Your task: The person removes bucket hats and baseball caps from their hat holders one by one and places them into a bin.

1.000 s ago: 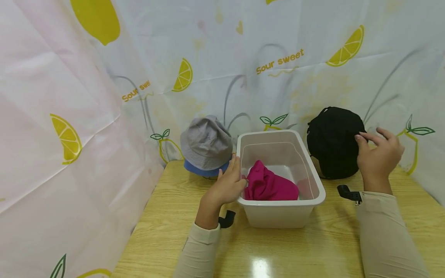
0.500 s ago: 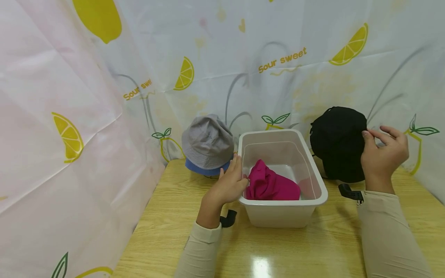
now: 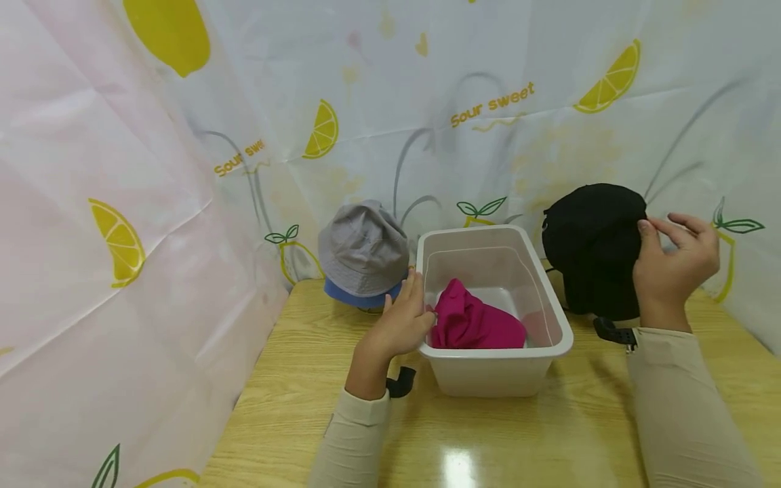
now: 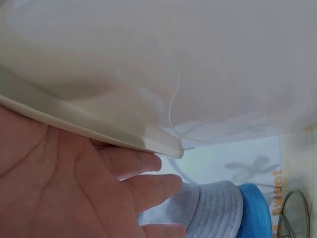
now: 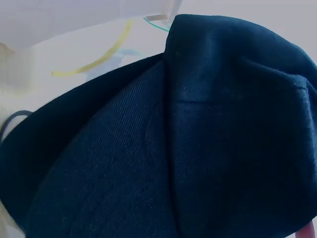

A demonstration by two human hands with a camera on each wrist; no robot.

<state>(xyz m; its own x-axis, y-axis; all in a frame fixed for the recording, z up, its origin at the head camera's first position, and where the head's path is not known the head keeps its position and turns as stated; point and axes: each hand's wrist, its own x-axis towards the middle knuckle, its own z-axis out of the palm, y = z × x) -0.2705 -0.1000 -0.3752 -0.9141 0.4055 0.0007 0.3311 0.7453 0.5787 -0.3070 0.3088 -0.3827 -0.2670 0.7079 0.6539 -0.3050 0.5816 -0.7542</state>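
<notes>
My right hand (image 3: 676, 268) pinches the right edge of a black cap (image 3: 592, 247), its brim hanging downward. In the right wrist view the cap (image 5: 228, 129) looks dark navy and fills most of the picture, with a bit of finger at the lower right corner. My left hand (image 3: 395, 325) rests against the left rim of a white plastic bin (image 3: 494, 373), fingers straight. The left wrist view shows that hand (image 4: 74, 183) just under the bin's rim (image 4: 99, 131). Inside the bin lies a crumpled magenta cloth item (image 3: 476, 322).
Left of the bin, a grey bucket hat (image 3: 363, 251) sits over a blue hat (image 3: 350, 295). A wire ring (image 4: 294, 218) shows beside them in the left wrist view. The wooden table (image 3: 293, 407) meets a lemon-print cloth backdrop (image 3: 378, 88) behind and at left.
My right hand has drawn the black cap slightly right and up, and the cap has tilted. The left hand stays at the bin's rim.
</notes>
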